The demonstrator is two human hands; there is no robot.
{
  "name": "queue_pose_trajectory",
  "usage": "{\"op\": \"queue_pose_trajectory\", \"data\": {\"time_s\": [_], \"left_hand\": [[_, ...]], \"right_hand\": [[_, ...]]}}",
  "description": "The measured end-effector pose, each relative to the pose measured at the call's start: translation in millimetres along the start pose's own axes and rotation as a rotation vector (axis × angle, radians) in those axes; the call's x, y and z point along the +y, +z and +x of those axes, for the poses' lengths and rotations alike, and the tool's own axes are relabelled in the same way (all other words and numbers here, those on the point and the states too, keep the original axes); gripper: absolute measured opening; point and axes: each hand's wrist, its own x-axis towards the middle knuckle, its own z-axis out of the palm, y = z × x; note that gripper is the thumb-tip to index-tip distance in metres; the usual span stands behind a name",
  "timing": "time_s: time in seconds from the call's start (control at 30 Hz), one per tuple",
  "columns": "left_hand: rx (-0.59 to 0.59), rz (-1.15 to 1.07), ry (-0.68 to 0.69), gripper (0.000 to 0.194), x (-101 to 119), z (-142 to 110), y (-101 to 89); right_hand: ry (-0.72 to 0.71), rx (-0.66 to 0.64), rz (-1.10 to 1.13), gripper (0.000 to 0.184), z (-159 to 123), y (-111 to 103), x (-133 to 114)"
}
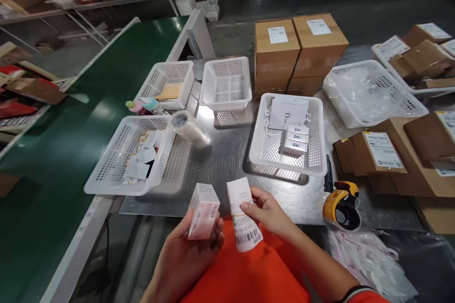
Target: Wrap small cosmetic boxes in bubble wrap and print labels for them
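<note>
My left hand (188, 255) is closed around a small pink-and-white box (203, 212) with a barcode on it. Between the thumb and fingers of my right hand (268, 210) is a printed paper label (243, 215), curled at its lower end and showing a barcode. The label hangs just right of the box, apart from it. Both hands are over my lap at the near edge of the metal table (223, 151). Beyond them stands a white basket (261, 151) with a Dior paper bag (284, 112) and several small silver-white boxes (295, 142).
Left is a green conveyor belt (103, 90). A basket of cards (106, 161), a roll of clear tape (188, 128) and another white basket (225, 83) stand on the table. At right are a yellow tape dispenser (336, 206), cartons (377, 154) and a basket of plastic wrap (355, 118).
</note>
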Motion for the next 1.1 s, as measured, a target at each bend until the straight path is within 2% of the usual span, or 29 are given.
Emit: {"op": "queue_pose_trajectory", "data": {"time_s": [0.57, 0.9, 1.1], "left_hand": [[-0.002, -0.016, -0.01, 0.025, -1.9, -0.7, -4.4], [0.002, -0.02, -0.02, 0.028, -2.1, -2.7, 0.6], [0.001, -0.036, -0.038, 0.028, -0.6, -0.7, -3.3]], "right_hand": [[0.011, 0.018, -0.046, 0.045, 0.6, 2.2, -4.1], [0.017, 0.019, -0.056, 0.046, 0.6, 3.0, -6.6], [0.032, 0.03, -0.065, 0.046, 0.3, 1.3, -4.3]]}}
